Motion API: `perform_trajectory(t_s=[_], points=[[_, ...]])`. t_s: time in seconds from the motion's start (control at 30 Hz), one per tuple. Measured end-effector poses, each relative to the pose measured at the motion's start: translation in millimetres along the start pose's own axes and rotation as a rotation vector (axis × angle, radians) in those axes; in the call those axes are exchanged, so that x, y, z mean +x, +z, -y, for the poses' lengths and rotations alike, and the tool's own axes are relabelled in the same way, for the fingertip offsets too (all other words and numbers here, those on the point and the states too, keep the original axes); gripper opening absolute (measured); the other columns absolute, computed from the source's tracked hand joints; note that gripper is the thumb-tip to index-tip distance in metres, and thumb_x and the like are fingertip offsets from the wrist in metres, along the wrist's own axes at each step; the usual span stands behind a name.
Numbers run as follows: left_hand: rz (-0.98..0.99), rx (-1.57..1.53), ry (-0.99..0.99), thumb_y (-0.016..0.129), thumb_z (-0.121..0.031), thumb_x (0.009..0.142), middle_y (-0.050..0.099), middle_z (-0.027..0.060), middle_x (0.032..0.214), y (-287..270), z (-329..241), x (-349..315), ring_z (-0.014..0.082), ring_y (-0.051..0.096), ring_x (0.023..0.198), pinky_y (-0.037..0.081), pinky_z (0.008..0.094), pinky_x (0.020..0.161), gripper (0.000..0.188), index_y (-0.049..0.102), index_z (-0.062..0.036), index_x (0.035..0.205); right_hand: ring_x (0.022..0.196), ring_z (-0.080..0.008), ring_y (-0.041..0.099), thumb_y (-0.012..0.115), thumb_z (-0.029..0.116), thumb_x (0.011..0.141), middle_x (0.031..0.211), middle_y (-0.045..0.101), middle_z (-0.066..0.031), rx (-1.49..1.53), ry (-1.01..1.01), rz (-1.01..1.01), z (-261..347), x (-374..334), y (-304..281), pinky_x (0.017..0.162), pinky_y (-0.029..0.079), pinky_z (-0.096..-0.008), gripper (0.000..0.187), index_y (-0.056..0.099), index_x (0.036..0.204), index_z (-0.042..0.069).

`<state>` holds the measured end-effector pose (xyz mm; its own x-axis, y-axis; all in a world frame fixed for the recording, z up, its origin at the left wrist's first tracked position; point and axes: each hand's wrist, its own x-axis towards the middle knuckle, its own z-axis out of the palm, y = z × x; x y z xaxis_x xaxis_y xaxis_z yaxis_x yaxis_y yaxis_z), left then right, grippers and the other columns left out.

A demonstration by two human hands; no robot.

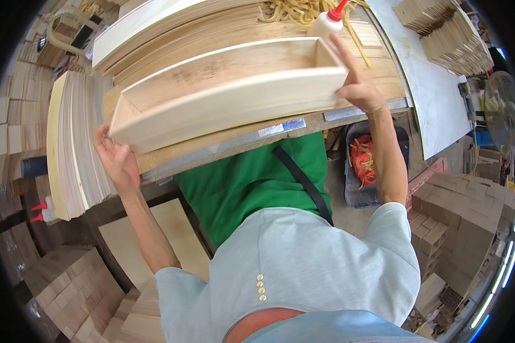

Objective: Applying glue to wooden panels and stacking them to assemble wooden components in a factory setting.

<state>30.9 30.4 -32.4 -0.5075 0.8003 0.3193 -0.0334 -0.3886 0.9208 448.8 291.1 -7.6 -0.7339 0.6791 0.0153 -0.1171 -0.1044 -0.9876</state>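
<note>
A long, shallow wooden box [234,104] of pale wood is held level over the bench, its open side facing up and slightly toward me. My left hand [118,157] grips its left end, thumb and fingers pressed on the end panel. At the other end, my right hand [359,86] clasps the right corner, its fingers reaching back along the short side. Both hands and the box edges are a little blurred. Just beyond the right end stands a white glue bottle [328,24] with a red nozzle.
Long boards [171,34] lie stacked at the bench's back, beside a heap of yellowish bands [289,10]. More boards [77,143] stand upright on the left. A dark bin [375,194] with a red bag sits below right. Stacked wood pieces [463,211] surround the bench.
</note>
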Motion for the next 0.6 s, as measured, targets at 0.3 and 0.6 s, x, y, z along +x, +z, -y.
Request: perform_trajectory(t_s=[0.3, 0.6], points=[[-0.065, 0.106, -0.212, 0.050, -0.031, 0.098, 0.024, 0.0142, 0.154, 30.3, 10.1, -23.5, 0.0273, 0.026, 0.141, 0.022, 0.0442, 0.114, 0.070, 0.014, -0.0041, 0.152, 0.144, -0.0244, 0.021, 0.059, -0.002, 0.060, 0.157, 0.017, -0.0137, -0.258, 0.071, 0.100, -3.0, -14.4, -0.7, 0.114, 0.025, -0.0356, 0.110, 0.007, 0.155, 0.018], [-0.116, 0.112, -0.183, 0.047, -0.026, 0.100, 0.024, 0.0132, 0.154, 32.5, 15.0, -39.1, 0.0258, 0.027, 0.140, 0.018, 0.0392, 0.116, 0.065, 0.013, -0.0051, 0.152, 0.107, -0.0258, 0.061, 0.055, 0.005, 0.089, 0.112, 0.065, -0.0129, -1.072, -0.198, -0.106, 57.0, 54.2, 5.3, 0.092, 0.046, -0.0379, 0.033, 0.062, 0.121, 0.004]])
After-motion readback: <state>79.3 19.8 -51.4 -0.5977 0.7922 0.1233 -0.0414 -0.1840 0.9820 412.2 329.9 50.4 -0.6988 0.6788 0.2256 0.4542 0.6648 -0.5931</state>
